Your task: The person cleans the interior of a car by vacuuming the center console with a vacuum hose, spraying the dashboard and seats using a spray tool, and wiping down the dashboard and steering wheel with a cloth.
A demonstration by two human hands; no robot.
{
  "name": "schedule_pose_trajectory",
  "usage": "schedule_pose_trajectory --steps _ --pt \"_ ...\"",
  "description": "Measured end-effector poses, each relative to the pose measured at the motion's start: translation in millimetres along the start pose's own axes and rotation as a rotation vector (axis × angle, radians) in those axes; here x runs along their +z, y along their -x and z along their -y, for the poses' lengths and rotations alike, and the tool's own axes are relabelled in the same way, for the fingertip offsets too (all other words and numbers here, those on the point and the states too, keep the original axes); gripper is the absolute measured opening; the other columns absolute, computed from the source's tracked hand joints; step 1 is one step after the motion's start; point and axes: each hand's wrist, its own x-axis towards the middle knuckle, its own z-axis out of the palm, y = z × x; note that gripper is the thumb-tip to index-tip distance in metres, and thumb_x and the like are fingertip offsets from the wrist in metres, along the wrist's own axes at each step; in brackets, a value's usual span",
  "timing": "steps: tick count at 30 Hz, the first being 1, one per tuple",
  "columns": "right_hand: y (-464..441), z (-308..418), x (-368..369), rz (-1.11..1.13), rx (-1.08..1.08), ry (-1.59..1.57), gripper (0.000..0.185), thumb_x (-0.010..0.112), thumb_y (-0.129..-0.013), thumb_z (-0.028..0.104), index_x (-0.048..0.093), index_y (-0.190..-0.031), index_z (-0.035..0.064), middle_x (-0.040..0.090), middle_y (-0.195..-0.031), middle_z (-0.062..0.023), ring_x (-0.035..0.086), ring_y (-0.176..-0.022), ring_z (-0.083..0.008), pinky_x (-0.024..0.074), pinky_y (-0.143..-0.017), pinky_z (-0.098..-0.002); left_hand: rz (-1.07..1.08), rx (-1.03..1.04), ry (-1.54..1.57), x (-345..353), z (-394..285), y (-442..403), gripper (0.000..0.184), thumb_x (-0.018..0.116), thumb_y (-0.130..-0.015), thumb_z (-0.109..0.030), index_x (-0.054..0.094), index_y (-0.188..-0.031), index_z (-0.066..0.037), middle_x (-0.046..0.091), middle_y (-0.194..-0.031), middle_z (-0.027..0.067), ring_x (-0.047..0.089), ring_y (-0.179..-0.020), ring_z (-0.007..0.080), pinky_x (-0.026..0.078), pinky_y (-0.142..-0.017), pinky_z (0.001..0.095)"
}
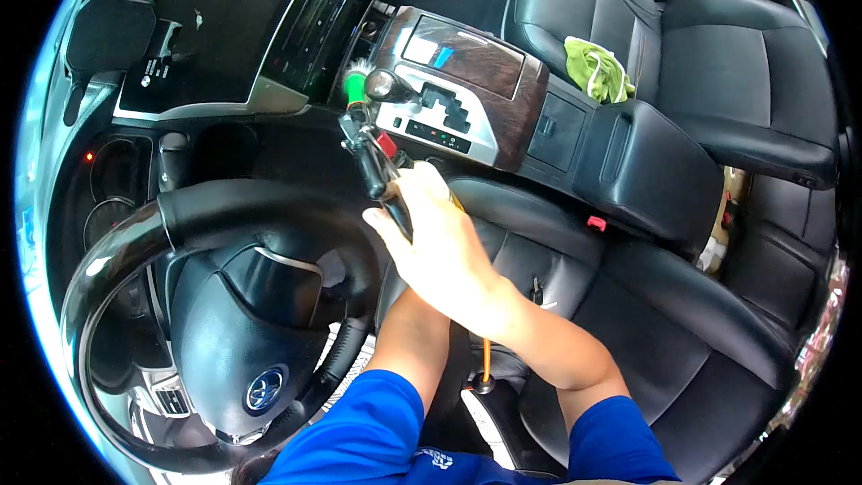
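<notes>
My right hand [446, 247] is closed around the black handle of an air cleaning gun [366, 162]. The gun has a metal body, a red part and a green collar with pale brush bristles [361, 67] at its tip. Those bristles are beside the gear knob [381, 85], at the front of the centre console [530, 117]; whether they touch it I cannot tell. My left forearm [413, 337] reaches up beneath the right one, and my left hand is hidden behind my right hand. An orange hose [487, 361] shows below my right wrist.
The steering wheel [220, 207] stands at the left, under the dashboard screen [211, 22]. A green cloth [597, 70] lies on the passenger seat [584, 0]. The armrest box [646, 162] rises behind the console. A red seat-belt buckle [596, 224] is beside the driver's seat [682, 305].
</notes>
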Motion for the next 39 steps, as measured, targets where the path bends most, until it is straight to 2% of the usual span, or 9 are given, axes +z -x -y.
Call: schedule_pose_trajectory --steps 6,8,10,18,20,24,32,37,39 --pt "-10 -2 29 -0.114 -0.036 0.116 0.033 0.064 -0.087 0.021 0.044 -0.103 0.0001 0.052 -0.102 -0.0212 0.061 -0.071 -0.0425 0.0518 -0.059 -0.0466 -0.005 -0.010 -0.043 -1 -4 2 0.037 0.043 -0.097 -0.029 0.055 -0.119 -0.002 0.060 -0.113 0.0109 0.057 -0.101 0.0198 0.044 -0.093 0.0354" --pt "-17 -7 29 -0.136 -0.087 0.129 0.032 0.063 -0.087 0.022 0.044 -0.101 -0.0004 0.052 -0.100 -0.0216 0.061 -0.071 -0.0422 0.0516 -0.059 -0.0465 -0.008 -0.012 -0.057 -2 -4 4 0.036 0.044 -0.097 -0.029 0.055 -0.119 -0.002 0.060 -0.113 0.0106 0.057 -0.100 0.0194 0.044 -0.093 0.0352" --pt "-19 -12 31 -0.156 -0.034 0.029 0.026 0.066 -0.084 0.016 0.051 -0.098 -0.0004 0.053 -0.092 -0.0192 0.052 -0.087 -0.0385 0.0441 -0.075 -0.0441 -0.010 -0.018 -0.068 -2 -5 4 0.036 0.044 -0.097 -0.028 0.055 -0.119 -0.002 0.060 -0.113 0.0103 0.057 -0.100 0.0189 0.044 -0.093 0.0349" --pt "-17 -10 31 -0.180 -0.015 0.047 0.027 0.066 -0.086 0.018 0.050 -0.098 -0.0004 0.051 -0.093 -0.0193 0.053 -0.087 -0.0381 0.0444 -0.075 -0.0440 -0.006 -0.024 -0.113 -3 -7 6 0.033 0.045 -0.098 -0.026 0.056 -0.117 -0.002 0.060 -0.111 0.0092 0.057 -0.099 0.0172 0.044 -0.091 0.0338" --pt "-18 -8 29 -0.147 -0.014 0.111 0.030 0.062 -0.088 0.023 0.046 -0.100 0.0001 0.053 -0.095 -0.0212 0.060 -0.077 -0.0424 0.0506 -0.063 -0.0474 -0.009 -0.027 -0.125 -4 -8 6 0.033 0.046 -0.098 -0.026 0.056 -0.117 -0.001 0.060 -0.111 0.0089 0.057 -0.098 0.0168 0.044 -0.091 0.0335" --pt "-16 -10 30 -0.163 -0.034 0.087 0.031 0.061 -0.089 0.024 0.046 -0.102 0.0002 0.054 -0.096 -0.0213 0.060 -0.078 -0.0422 0.0509 -0.063 -0.0475 -0.010 -0.028 -0.155 -5 -10 7 0.032 0.046 -0.098 -0.025 0.057 -0.116 -0.001 0.061 -0.110 0.0084 0.057 -0.098 0.0159 0.044 -0.090 0.0330" --pt "15 6 4 -0.086 -0.006 0.079 0.027 0.063 -0.085 0.027 0.053 -0.090 0.0018 0.058 -0.089 -0.0180 0.057 -0.085 -0.0399 0.0411 -0.080 -0.0458 -0.004 -0.036 -0.278 -12 -12 10 0.030 0.048 -0.098 -0.023 0.058 -0.115 -0.001 0.061 -0.108 0.0072 0.056 -0.096 0.0142 0.044 -0.088 0.0318" --pt "62 4 -26 -0.091 -0.048 -0.167 0.035 0.063 -0.086 0.026 0.056 -0.110 0.0027 0.061 -0.095 -0.0191 0.056 -0.094 -0.0410 0.0382 -0.090 -0.0519 0.034 -0.020 -0.535 -18 -22 12 0.028 0.048 -0.098 -0.022 0.058 -0.114 0.000 0.061 -0.107 0.0065 0.056 -0.095 0.0131 0.044 -0.087 0.0312" --pt "95 7 -48 -0.055 0.118 -0.303 0.035 0.063 -0.089 0.025 0.055 -0.114 0.0018 0.062 -0.090 -0.0195 0.061 -0.081 -0.0353 0.0463 -0.080 -0.0420 0.069 0.028 -0.800 -17 -35 10 0.028 0.049 -0.099 -0.022 0.058 -0.113 0.000 0.062 -0.107 0.0062 0.056 -0.095 0.0127 0.045 -0.087 0.0309"
